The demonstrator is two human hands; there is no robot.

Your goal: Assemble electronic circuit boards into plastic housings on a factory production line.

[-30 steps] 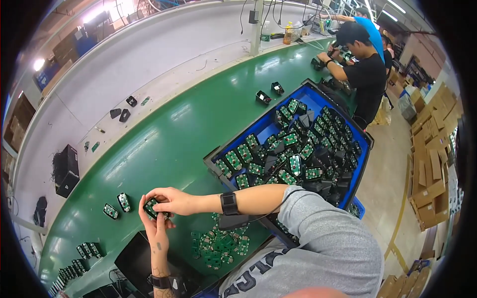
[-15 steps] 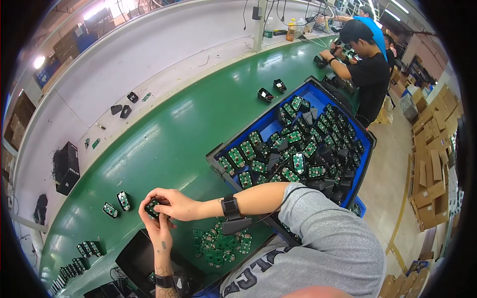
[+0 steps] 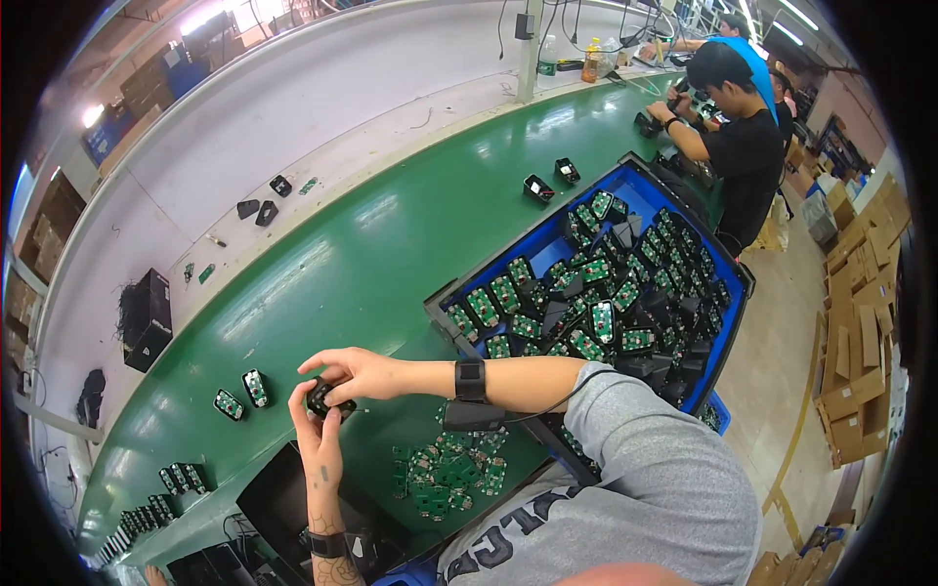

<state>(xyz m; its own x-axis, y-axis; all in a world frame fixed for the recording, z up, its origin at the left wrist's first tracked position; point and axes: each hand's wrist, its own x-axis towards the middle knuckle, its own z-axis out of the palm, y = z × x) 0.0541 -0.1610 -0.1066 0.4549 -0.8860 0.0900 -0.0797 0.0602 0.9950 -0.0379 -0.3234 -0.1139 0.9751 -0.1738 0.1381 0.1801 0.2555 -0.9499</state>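
Observation:
Between my two hands is a small black plastic housing, its dark side showing. My left hand grips it from below and the left, fingers closed around it. My right hand pinches it from the right with the thumb across it, while the forefinger extends above. To the left on the green bench lie two black housings with green circuit boards inside, a nearer one and another. A pile of loose green circuit boards lies below my right forearm.
A large blue tray full of housings with boards stands at right. A black box sits by my left forearm. Rows of housings line the lower left. Two housings lie beyond the tray. A co-worker works farther along the green bench.
The held housing has turned, from its green board showing to its dark side. My right forefinger has lifted away from it. The whole view has shifted slightly.

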